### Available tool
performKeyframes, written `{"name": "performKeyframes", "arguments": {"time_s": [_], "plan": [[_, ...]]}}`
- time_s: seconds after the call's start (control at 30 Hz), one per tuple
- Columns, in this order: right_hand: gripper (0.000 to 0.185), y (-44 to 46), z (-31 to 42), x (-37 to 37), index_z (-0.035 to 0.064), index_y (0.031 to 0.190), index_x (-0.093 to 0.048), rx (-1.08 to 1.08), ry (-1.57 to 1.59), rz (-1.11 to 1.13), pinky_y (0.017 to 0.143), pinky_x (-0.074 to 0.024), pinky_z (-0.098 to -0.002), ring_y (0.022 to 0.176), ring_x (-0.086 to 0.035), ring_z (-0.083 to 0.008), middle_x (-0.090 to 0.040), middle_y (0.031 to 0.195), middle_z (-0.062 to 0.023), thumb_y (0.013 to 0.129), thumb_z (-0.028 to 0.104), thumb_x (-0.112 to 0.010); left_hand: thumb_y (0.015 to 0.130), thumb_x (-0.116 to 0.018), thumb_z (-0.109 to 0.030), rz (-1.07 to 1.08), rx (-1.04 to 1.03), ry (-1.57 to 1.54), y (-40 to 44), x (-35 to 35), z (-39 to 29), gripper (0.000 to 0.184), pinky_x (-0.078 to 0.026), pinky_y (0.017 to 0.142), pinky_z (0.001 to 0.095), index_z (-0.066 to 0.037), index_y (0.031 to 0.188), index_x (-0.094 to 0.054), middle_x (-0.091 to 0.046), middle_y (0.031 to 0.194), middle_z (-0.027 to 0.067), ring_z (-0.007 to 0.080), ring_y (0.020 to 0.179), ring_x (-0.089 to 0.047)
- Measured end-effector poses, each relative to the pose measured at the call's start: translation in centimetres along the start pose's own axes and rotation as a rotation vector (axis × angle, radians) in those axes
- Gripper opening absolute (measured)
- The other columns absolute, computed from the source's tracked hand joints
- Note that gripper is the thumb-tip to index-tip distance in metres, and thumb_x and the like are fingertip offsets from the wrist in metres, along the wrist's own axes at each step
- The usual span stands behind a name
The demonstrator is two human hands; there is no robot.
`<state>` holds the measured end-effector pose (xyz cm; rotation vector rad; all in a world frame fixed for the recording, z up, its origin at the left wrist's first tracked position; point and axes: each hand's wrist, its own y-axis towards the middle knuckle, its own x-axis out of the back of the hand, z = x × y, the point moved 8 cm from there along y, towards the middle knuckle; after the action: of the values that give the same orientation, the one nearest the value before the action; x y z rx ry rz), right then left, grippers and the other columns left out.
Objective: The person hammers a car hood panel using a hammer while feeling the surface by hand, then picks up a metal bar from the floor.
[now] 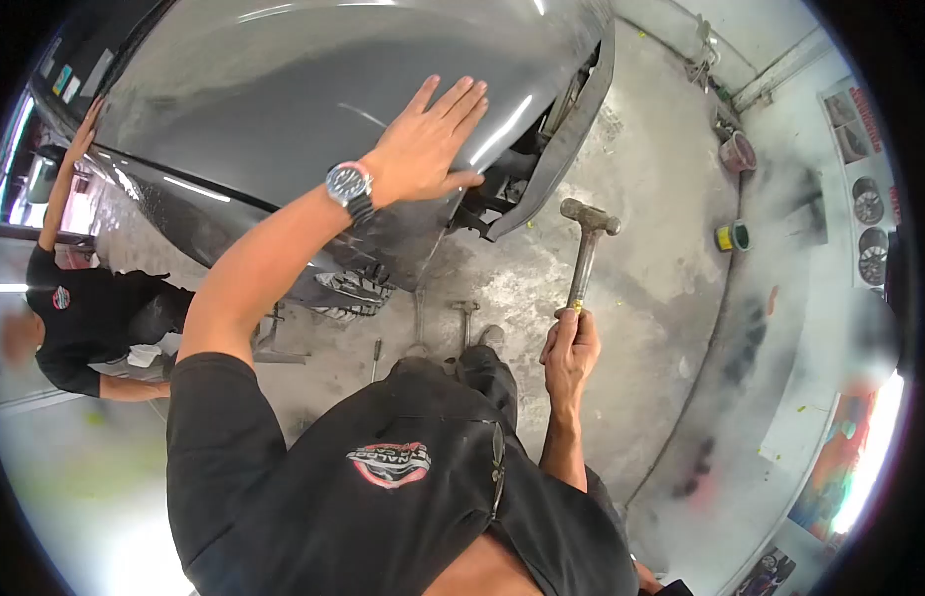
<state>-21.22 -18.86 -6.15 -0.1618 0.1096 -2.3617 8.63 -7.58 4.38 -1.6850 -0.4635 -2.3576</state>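
My left hand (428, 144), with a watch (349, 183) on its wrist, lies flat on the dark grey car hood (313, 99) near its front corner. The fingers are stretched out, and the thumb points toward the open gap at the car's front. My right hand (572, 353) is wrapped around the handle of a hammer (585, 248), held out to the right of the car. The hammer's head is up, apart from the car. The front bumper (572, 149) has dark inner parts showing behind it.
A co-worker in a black shirt (95, 308) is at the left, one hand on the car. Another hammer (466, 310) and a thin tool (376, 360) are on the floor near my feet. A yellow can (726, 238) and a bucket (738, 152) stand along the right wall.
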Motion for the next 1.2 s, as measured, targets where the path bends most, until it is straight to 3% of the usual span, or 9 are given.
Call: {"name": "performKeyframes", "arguments": {"time_s": [0.07, 0.2, 0.3, 0.53, 0.83, 1.0, 1.03, 1.1, 1.2], "plan": [[0.033, 0.9, -2.8, 1.1, 0.0021, 0.098, -0.059, 0.027, 0.016, -0.001, 0.041, -0.0342, -0.0240, 0.045, -0.041, -0.0041, -0.047, 0.059, 0.0025, 0.112, 0.032, -0.054, 0.101, -0.050, -0.065, 0.003, -0.027, 0.036, 3.6, -0.9, -0.8, 0.094, -0.017, 0.129, 0.0557, 0.005, 0.161, -0.032, -0.025, 0.172, 0.0196, 0.0319, 0.161, -0.019], [0.034, 1.5, -4.4, 2.3, 0.0023, 0.089, -0.058, -0.055, -0.064, -0.036, 0.053, -0.0352, -0.0282, 0.060, -0.041, -0.0063, -0.046, 0.067, 0.0032, 0.110, 0.029, -0.058, 0.101, -0.051, -0.061, 0.036, -0.080, 0.058, 5.4, -2.1, -2.0, 0.090, -0.016, 0.130, 0.0532, 0.005, 0.160, -0.034, -0.026, 0.172, 0.0189, 0.0311, 0.161, -0.019], [0.032, 0.9, -3.5, 2.3, 0.0034, 0.097, -0.059, 0.102, -0.158, -0.056, 0.042, -0.0360, -0.0240, 0.046, -0.043, -0.0043, -0.048, 0.061, 0.0034, 0.112, 0.032, -0.055, 0.101, -0.051, -0.060, 0.059, -0.136, 0.024, 1.7, -1.1, -1.9, 0.089, -0.015, 0.131, 0.0521, 0.004, 0.160, -0.034, -0.025, 0.172, 0.0177, 0.0302, 0.161, -0.018], [0.036, -4.9, -1.1, -2.8, 0.0005, 0.098, -0.061, -0.021, -0.004, -0.193, 0.042, -0.0362, -0.0237, 0.047, -0.045, -0.0052, -0.050, 0.062, 0.0012, 0.112, 0.033, -0.053, 0.099, -0.055, -0.059, 0.041, -0.194, -0.112, -9.2, 0.7, 0.3, 0.092, -0.012, 0.132, 0.0499, 0.001, 0.163, -0.028, -0.021, 0.174, 0.0151, 0.0282, 0.163, -0.014], [0.032, -13.8, 3.9, -10.9, 0.0011, 0.098, -0.060, 0.072, -0.062, -0.290, 0.043, -0.0358, -0.0234, 0.047, -0.044, -0.0058, -0.050, 0.063, 0.0004, 0.113, 0.028, -0.053, 0.098, -0.057, -0.059, -0.038, -0.240, -0.158, -18.1, 2.1, 5.3, 0.093, -0.012, 0.132, 0.0495, -0.002, 0.165, -0.027, -0.021, 0.175, 0.0121, 0.0261, 0.162, -0.017], [0.032, -15.2, 6.5, -13.5, 0.0005, 0.099, -0.061, 0.200, -0.077, -0.351, 0.044, -0.0368, -0.0238, 0.049, -0.045, -0.0059, -0.050, 0.063, 0.0000, 0.113, 0.028, -0.053, 0.099, -0.052, -0.066, -0.250, -0.024, -0.030, -17.5, 3.1, 13.4, 0.092, -0.016, 0.130, 0.0539, -0.004, 0.164, -0.032, -0.030, 0.172, 0.0127, 0.0278, 0.160, -0.023], [0.032, -15.1, 6.8, -14.1, 0.0004, 0.099, -0.061, 0.226, -0.062, -0.352, 0.044, -0.0369, -0.0238, 0.049, -0.045, -0.0059, -0.050, 0.063, 0.0000, 0.113, 0.029, -0.053, 0.099, -0.053, -0.066, -0.267, -0.005, -0.068, -17.6, 3.6, 14.1, 0.093, -0.018, 0.129, 0.0551, 0.000, 0.161, -0.034, -0.032, 0.169, 0.0168, 0.0319, 0.159, -0.025], [0.035, -14.3, 6.6, -15.2, 0.0004, 0.099, -0.061, 0.156, -0.079, -0.331, 0.042, -0.0354, -0.0236, 0.047, -0.043, -0.0059, -0.049, 0.063, 0.0007, 0.113, 0.031, -0.053, 0.098, -0.054, -0.065, -0.293, 0.040, -0.150, -17.9, 4.5, 14.5, 0.096, -0.021, 0.127, 0.0576, 0.009, 0.156, -0.037, -0.037, 0.165, 0.0251, 0.0399, 0.156, -0.030], [0.039, -12.2, 5.7, -16.3, 0.0008, 0.097, -0.061, 0.027, -0.110, -0.293, 0.040, -0.0330, -0.0247, 0.044, -0.040, -0.0062, -0.046, 0.061, 0.0025, 0.112, 0.037, -0.053, 0.092, -0.060, -0.069, -0.406, 0.093, -0.218, -18.2, 5.3, 14.3, 0.101, -0.021, 0.128, 0.0557, 0.009, 0.154, -0.042, -0.041, 0.162, 0.0248, 0.0373, 0.155, -0.033]]}}
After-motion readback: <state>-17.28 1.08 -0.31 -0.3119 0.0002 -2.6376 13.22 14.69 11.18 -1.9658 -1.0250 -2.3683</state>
